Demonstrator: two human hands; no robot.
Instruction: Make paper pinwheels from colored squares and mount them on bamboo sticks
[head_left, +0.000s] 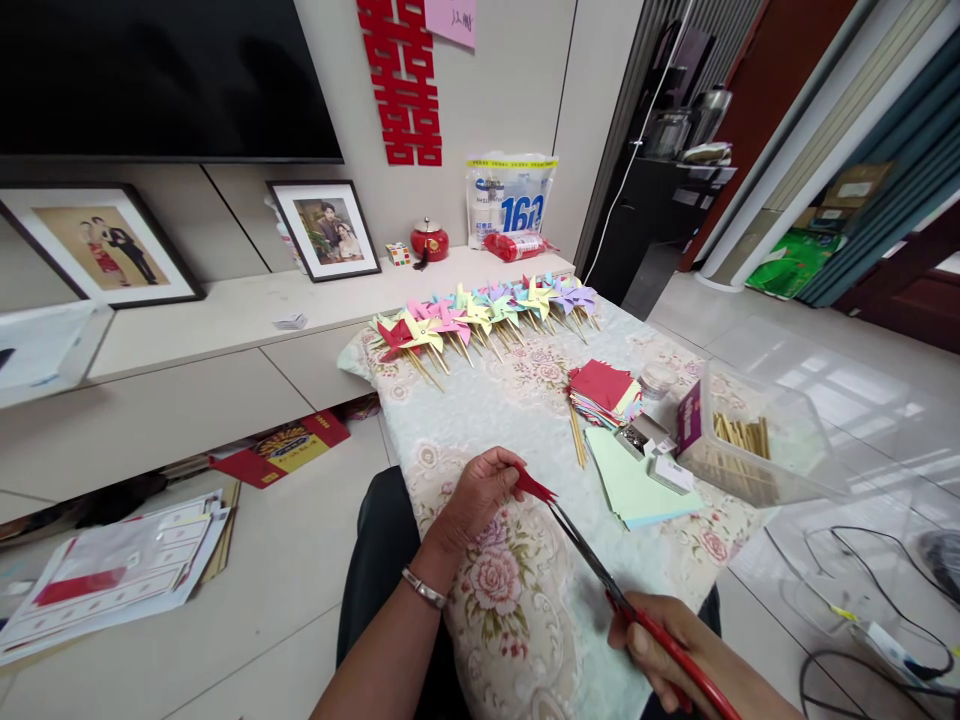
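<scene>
My left hand (476, 500) pinches a small folded piece of red paper (534, 487) over the floral tablecloth (480, 420). My right hand (667, 640) grips the red handles of a pair of scissors (600, 575), whose blades reach up to the red paper and cut into its edge. A silver bracelet sits on my left wrist. A row of finished paper pinwheels (480, 315) on wooden sticks lies across the far end of the table.
A stack of coloured paper squares (604, 392) with red on top, pale green sheets (630, 485), a small box and a clear tub of wooden sticks (750, 440) lie to the right. Papers (112, 570) cover the floor at left, cables (862, 580) at right.
</scene>
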